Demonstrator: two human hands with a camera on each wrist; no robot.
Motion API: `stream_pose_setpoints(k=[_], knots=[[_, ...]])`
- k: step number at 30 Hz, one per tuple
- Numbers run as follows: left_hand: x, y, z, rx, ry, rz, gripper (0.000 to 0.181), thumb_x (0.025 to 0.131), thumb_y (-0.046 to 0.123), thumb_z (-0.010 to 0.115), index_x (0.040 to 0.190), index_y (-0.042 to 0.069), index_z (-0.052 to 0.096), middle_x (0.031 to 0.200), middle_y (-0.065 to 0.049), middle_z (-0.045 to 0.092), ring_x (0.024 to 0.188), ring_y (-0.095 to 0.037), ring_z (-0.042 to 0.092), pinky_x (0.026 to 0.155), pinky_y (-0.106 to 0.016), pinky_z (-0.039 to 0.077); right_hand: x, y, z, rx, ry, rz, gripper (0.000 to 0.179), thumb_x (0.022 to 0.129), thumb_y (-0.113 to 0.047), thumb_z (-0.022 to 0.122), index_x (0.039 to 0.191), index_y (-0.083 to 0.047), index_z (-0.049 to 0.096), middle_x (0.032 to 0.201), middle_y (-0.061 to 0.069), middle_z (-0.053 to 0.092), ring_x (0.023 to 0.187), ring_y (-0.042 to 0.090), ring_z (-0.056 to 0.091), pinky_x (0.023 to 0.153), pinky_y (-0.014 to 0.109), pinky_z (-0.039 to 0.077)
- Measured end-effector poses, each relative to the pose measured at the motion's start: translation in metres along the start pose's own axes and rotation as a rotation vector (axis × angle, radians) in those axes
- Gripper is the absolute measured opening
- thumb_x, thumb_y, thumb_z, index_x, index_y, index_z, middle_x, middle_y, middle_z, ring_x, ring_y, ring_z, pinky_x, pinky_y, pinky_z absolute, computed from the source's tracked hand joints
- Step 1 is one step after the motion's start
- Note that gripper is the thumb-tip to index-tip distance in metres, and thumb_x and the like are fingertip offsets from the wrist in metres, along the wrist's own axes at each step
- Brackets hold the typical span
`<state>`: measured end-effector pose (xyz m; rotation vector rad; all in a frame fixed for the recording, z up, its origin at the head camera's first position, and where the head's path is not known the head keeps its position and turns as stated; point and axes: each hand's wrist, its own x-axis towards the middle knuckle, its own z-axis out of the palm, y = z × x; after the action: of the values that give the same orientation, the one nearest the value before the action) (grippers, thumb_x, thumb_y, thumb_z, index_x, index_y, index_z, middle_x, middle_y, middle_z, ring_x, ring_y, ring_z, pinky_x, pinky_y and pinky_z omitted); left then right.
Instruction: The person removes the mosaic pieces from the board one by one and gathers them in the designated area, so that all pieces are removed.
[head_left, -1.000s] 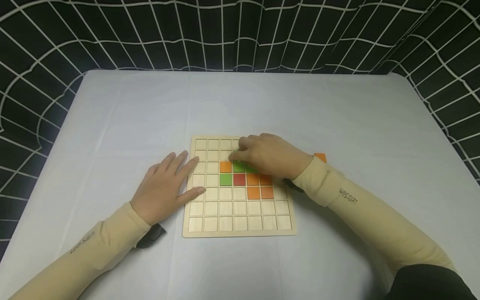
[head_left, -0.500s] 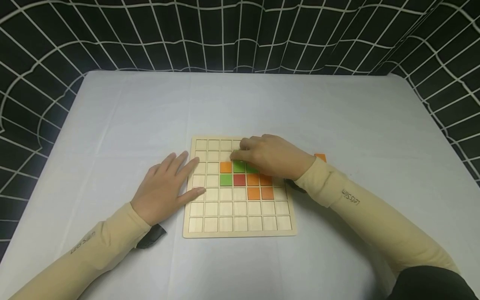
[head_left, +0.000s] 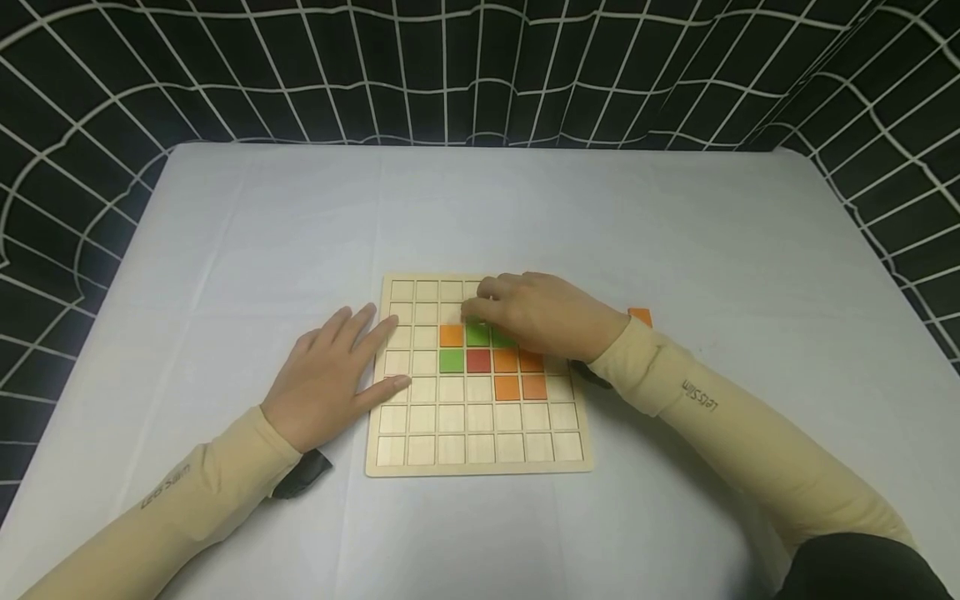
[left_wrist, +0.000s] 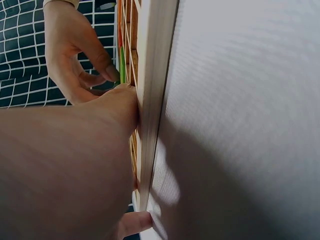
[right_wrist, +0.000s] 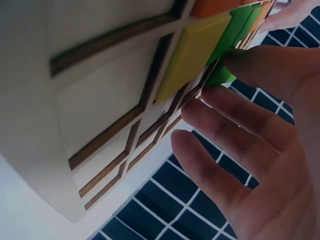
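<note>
A square wooden grid board (head_left: 480,468) lies on the table. My left hand (head_left: 326,375) spreads its fingers along the board's left edge, with thumb and fingertips touching the frame. Over the upper right part of the board, my right hand (head_left: 551,312) pinches a green tile (right_wrist: 219,75) between thumb and index finger at a cell, its other fingers loosely bent. Green tiles (head_left: 477,335), a red tile (head_left: 478,361) and several orange tiles (head_left: 507,387) sit in the middle cells. A yellow tile (right_wrist: 192,55), hidden from the head view by the right hand, shows in the right wrist view.
A loose orange tile (head_left: 640,317) lies on the white tablecloth (head_left: 525,208) right of the board, partly behind the right sleeve (head_left: 720,417). Dark cloth with a white grid (head_left: 480,67) surrounds the table's back and sides.
Both hands stay almost in place. Less of the green tile at the right hand's fingertips shows in the head view now than before.
</note>
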<state>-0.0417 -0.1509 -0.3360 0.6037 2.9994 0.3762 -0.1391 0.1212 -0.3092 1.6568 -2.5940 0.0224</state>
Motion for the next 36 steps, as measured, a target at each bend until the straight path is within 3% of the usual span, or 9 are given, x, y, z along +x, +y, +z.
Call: stream_pose_setpoints(k=[5, 14, 36], knots=[[0.0, 0.0, 0.0, 0.003, -0.004, -0.001, 0.072, 0.091, 0.055, 0.054, 0.148, 0.013, 0.037, 0.15, -0.018, 0.036, 0.136, -0.043, 0.033, 0.099, -0.061, 0.036, 0.0, 0.001, -0.001, 0.019, -0.001, -0.007, 0.029, 0.089, 0.0, 0.061, 0.114, -0.014, 0.062, 0.094, 0.002, 0.061, 0.075, 0.017, 0.058, 0.067, 0.03, 0.053], [0.001, 0.001, 0.001, 0.004, 0.02, 0.012, 0.072, 0.091, 0.053, 0.056, 0.146, 0.012, 0.039, 0.148, -0.019, 0.038, 0.135, -0.043, 0.035, 0.098, -0.06, 0.037, -0.009, 0.009, -0.014, 0.123, -0.033, 0.042, 0.032, 0.087, -0.005, 0.067, 0.117, -0.009, 0.06, 0.101, 0.005, 0.061, 0.09, 0.02, 0.057, 0.082, 0.031, 0.053], [0.0, 0.002, 0.001, 0.013, 0.013, 0.005, 0.072, 0.091, 0.055, 0.055, 0.147, 0.012, 0.038, 0.148, -0.019, 0.038, 0.135, -0.043, 0.034, 0.097, -0.061, 0.037, -0.064, 0.033, -0.013, 0.116, 0.042, 0.149, 0.033, 0.083, -0.002, 0.071, 0.113, -0.011, 0.063, 0.095, 0.004, 0.063, 0.084, 0.017, 0.061, 0.073, 0.029, 0.054]])
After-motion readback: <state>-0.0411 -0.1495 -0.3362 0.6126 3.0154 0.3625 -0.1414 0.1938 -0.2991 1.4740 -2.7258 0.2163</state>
